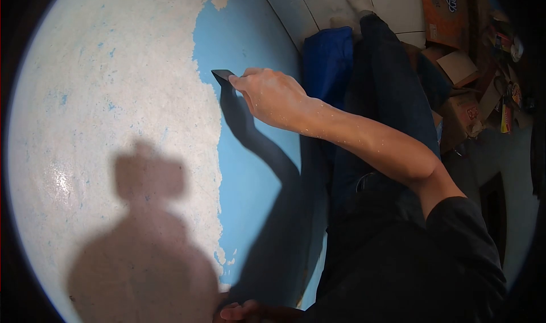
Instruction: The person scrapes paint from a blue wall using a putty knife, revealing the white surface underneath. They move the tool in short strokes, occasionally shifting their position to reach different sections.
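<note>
My right hand (272,95) grips a dark flat scraper (222,75) and presses its blade against the wall, right at the edge where blue paint (250,33) meets the scraped white patch (114,84). Paint flecks dot that hand and forearm. Down at the bottom edge, my left hand (247,311) rests low against the wall with fingers curled; nothing shows in it.
My shadow falls on the scraped area (145,237). My legs in dark trousers (387,95) stretch over a blue cushion (327,61) on a white tiled floor (341,1). Cardboard boxes (449,15) and clutter lie at the upper right.
</note>
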Demonstrator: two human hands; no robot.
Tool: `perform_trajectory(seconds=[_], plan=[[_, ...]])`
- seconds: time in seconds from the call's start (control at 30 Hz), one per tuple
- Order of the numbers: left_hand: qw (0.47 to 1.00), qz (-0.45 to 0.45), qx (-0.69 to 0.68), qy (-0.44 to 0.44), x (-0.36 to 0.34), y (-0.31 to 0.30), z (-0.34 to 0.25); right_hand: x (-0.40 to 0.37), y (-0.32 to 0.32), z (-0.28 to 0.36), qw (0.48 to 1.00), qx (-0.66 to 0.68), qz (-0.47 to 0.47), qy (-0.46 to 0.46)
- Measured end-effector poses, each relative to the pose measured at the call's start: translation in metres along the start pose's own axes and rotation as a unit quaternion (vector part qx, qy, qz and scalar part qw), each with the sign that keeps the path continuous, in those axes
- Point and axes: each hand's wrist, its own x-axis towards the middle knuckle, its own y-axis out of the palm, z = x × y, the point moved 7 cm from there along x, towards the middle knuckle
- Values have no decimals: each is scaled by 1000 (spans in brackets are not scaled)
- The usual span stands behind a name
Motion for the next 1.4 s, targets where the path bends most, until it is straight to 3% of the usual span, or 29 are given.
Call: perform_trajectory(seconds=[0.07, 0.13, 0.53, 0.57, 0.67, 0.77, 0.83, 0.87, 0.93, 1.03, 1.1, 1.13, 1.17, 1.23, 1.33, 1.4], plan=[[1000, -7, -7, -11, -1, 4, 6, -2, 1, 5, 1000, -9, -9, -29], [986, -48, -64, 147, -1, 2, -4, -13, 0, 11, 1000, 3, -3, -22], [986, -32, -46, 155, -1, 1, 2, -11, -3, 15, 999, -2, 42, 14], [999, -16, -1, 51, 1, 3, 8, -7, -5, 14, 998, -10, 54, 23], [999, -16, -33, 18, 1, 4, -4, -13, -3, 16, 999, 3, -11, -33], [997, -10, -69, -19, 3, 5, -2, -17, 2, 15, 998, -4, -51, -34], [973, -32, -151, 174, 7, 4, -16, 4, 0, -3, 1000, 3, 1, 11], [969, -11, -169, 181, 8, 2, -13, 12, 0, -9, 999, 8, 25, 32], [961, 19, -204, 188, 5, 5, -11, 2, -1, 4, 1000, -10, 2, -14], [979, -59, -141, 132, 2, 5, -5, -14, 3, 12, 1000, 3, -11, -21], [998, -8, -13, -53, 8, 2, -6, 3, 3, 0, 1000, 8, 15, 20], [998, -12, -14, -57, 7, 2, -7, 11, -1, -4, 999, 4, 23, 35], [999, -19, -11, -49, 7, 3, -11, 11, -1, -3, 1000, -3, 1, 12], [976, -77, -119, 165, 3, 1, -10, -4, -4, 17, 1000, -3, 13, 4], [980, -57, -128, 142, 3, 2, -8, -9, -5, 17, 1000, 6, 20, -2], [997, -25, -41, -52, 6, 2, -6, -4, -9, 14, 999, 13, 48, 14]])
